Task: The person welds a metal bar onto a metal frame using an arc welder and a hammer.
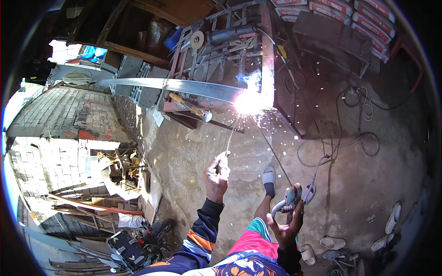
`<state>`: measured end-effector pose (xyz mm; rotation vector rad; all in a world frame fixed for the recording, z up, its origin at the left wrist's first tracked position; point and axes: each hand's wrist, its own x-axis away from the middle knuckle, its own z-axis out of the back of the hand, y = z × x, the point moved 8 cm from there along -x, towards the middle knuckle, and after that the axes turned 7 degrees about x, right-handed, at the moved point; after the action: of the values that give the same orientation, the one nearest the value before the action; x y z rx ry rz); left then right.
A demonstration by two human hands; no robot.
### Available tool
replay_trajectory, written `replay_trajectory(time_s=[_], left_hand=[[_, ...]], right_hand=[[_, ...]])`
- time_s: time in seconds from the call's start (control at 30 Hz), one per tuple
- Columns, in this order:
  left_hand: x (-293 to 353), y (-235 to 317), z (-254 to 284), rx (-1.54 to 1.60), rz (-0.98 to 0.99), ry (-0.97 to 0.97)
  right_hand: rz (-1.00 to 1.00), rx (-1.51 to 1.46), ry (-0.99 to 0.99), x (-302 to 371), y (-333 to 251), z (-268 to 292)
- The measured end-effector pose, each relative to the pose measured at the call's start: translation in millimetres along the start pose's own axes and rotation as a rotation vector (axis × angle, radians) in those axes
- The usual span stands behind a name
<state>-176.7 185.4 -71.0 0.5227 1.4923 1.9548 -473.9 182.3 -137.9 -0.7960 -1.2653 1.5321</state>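
My left hand pinches a thin metal rod that points up into a bright welding arc. Lower right, my right hand is wrapped round a welding electrode holder. From its jaws a long dark electrode slants up to the same arc. The glare hides both tips and the joint. A shiny metal tube runs from the left to the arc, lying across a rusty metal frame table. Below the tube rests a hammer with a yellowish handle.
On the frame table lies an angle grinder. Sparks scatter over the concrete floor. Cables loop at the right. Stacked bags and a dark bench stand at the far right. Slippers lie lower right; wood scraps lie left.
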Motion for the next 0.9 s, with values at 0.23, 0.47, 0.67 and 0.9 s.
replay_trajectory(time_s=[0.23,0.47,0.67,0.9], left_hand=[[1.6,-0.1,-8.4,-0.018,0.096,-0.007],[0.1,0.1,-6.3,-0.031,0.119,-0.007],[0.6,0.2,-6.8,-0.033,0.113,-0.009],[0.2,-4.3,-4.0,0.051,0.13,-0.017]], right_hand=[[0.072,0.006,0.072,4.7,3.9,1.2],[0.03,-0.101,0.07,0.9,2.6,-4.7],[0.061,0.089,0.074,-2.7,-6.8,-0.1],[0.09,0.127,0.083,-1.8,-10.4,-0.7]])
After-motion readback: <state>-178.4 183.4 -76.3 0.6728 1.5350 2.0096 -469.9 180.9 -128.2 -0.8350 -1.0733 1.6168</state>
